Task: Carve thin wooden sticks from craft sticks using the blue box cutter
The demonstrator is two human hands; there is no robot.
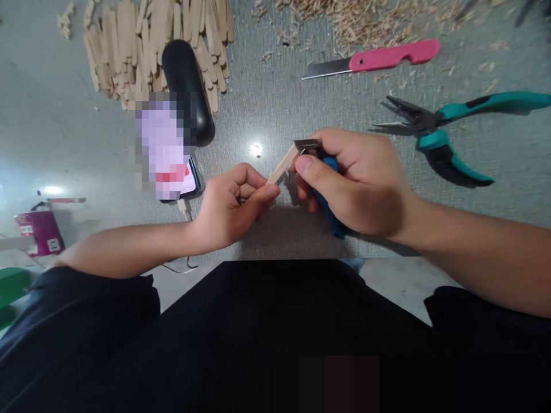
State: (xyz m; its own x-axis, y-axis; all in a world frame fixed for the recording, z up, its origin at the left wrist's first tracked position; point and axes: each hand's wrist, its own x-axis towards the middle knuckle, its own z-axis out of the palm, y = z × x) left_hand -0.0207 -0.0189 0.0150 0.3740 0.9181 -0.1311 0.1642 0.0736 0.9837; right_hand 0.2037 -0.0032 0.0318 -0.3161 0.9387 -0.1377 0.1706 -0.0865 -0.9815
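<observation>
A craft stick (284,163) slants up to the right, its lower end pinched between the thumb and fingers of my left hand (236,198). My right hand (357,180) is wrapped round a blue-handled tool (329,206) with a flat, dark metal head. The tool's exact kind is unclear, as my fingers cover much of it. Its metal head touches the upper end of the stick, close to my right thumb. Beyond my right hand lie pliers (426,123) with teal and black handles, jaws spread, and a pink-handled knife (387,57) with its blade out.
Many craft sticks (124,40) lie heaped at the back left. A black case (189,92) and a phone (196,178) with a cable lie left of centre. Wood shavings (365,23) cover the back right. A purple box (41,232) is at the far left.
</observation>
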